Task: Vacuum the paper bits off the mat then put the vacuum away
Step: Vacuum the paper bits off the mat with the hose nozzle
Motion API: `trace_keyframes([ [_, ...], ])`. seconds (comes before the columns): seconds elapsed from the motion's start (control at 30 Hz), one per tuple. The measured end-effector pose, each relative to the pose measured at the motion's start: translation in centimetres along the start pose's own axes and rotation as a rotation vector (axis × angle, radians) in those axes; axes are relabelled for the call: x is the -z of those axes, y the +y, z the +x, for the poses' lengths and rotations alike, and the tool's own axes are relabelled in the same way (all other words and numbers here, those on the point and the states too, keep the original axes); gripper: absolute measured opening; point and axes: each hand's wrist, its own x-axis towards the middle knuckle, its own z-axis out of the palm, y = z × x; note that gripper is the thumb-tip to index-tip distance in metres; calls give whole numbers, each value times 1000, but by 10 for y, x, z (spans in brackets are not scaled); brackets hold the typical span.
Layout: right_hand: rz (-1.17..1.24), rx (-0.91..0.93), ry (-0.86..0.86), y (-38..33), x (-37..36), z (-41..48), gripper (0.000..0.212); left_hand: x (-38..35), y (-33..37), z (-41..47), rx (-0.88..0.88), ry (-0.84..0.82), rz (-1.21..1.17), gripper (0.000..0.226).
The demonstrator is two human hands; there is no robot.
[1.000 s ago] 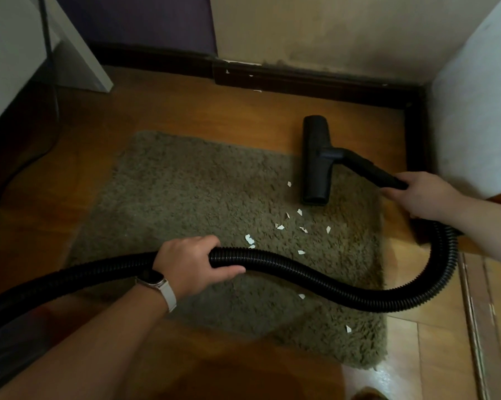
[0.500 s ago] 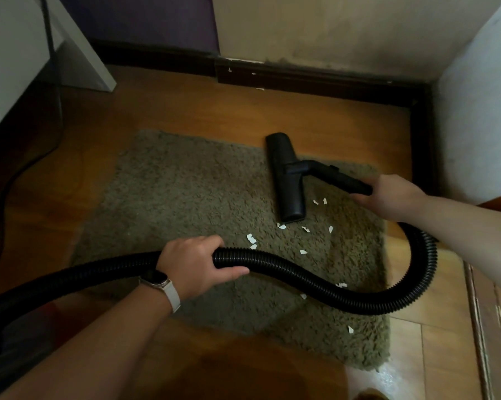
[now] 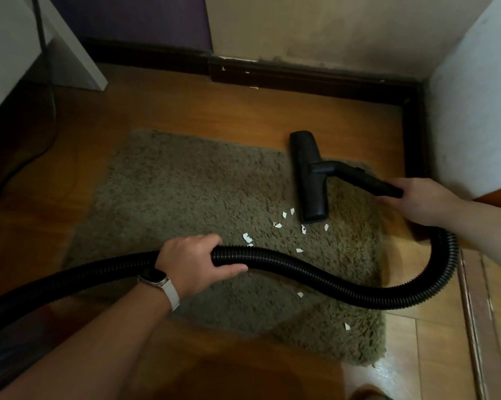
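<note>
1. Black ribbed vacuum hose: left hand grasps mid-length, right hand grasps its rigid end.
2. Black flat nozzle: on shaggy olive mat, 1 o'clock corner.
3. White paper bits: on mat, 6 o'clock of nozzle.

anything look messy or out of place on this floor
White paper bits lie scattered on the shaggy mat, most clustered just beyond the hose by the near end of the floor nozzle, one stray bit near the mat's near right corner. The nozzle's far end overhangs the mat onto the wooden floor.
</note>
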Motion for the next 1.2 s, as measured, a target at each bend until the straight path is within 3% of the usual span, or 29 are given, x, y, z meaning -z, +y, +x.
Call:
trace_keyframes([
  [0.57,-176,220,-164,-75,-17,-20,37,5,0,-2,8,-181,28,85],
  [0.9,-346,405,-213,-107,-33,-28,34,-5,-4,-12,-91,-125,59,79],
  [1.2,-303,354,-220,-77,-25,-27,32,-3,3,-27,-114,-306,80,73],
])
